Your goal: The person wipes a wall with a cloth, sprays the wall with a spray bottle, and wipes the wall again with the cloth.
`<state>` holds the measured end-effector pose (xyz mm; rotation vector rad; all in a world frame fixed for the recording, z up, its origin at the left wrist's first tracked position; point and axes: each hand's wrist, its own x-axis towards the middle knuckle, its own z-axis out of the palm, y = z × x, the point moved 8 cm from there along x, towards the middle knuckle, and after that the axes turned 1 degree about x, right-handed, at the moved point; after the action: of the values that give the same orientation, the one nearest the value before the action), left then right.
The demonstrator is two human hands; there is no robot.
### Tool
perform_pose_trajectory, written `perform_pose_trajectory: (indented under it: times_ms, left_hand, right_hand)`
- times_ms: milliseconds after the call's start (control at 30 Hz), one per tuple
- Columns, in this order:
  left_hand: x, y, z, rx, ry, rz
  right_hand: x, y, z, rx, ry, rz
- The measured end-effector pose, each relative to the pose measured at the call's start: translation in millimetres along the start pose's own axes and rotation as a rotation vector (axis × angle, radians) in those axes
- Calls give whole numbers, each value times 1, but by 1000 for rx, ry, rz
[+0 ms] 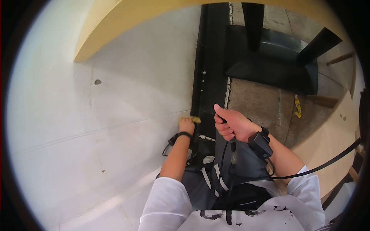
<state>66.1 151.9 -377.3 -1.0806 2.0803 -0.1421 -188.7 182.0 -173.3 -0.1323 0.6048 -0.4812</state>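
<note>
My left hand (187,126) reaches down to the foot of the white wall (127,104). Its fingers are closed on a yellowish sponge-like pad (195,119), which shows just past the knuckles by the black baseboard strip (198,77). Held above my lap, my right hand (236,124) is wrapped round a black-handled tool (232,145), thumb pointing up. A paler narrow end of the tool points down towards my leg; most of the handle is hidden in the fist.
Overhead curves a pale wooden tabletop edge (111,27). A black table base (269,65) stands on the brown floor ahead. To the right are a light wooden panel (327,142) and a yellow scrap (297,106). A black cable (320,165) runs from my right side.
</note>
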Motion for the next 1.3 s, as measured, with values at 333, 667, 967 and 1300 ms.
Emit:
perform_pose_trajectory:
  times_ms: [333, 667, 967, 1300]
  left_hand:
    - [-53, 1, -17, 16, -242, -15]
    - [-138, -105, -249, -1968, 445, -324]
    - [-159, -71, -256, -3223, 487, 246]
    - [-284, -129, -310, -2719, 905, 73]
  right_hand:
    - [-9, 1, -2, 28, -5, -16]
    - [2, 0, 3, 29, -48, -37]
    - [1, 2, 2, 48, -31, -38]
    - [2, 2, 10, 44, -81, -24]
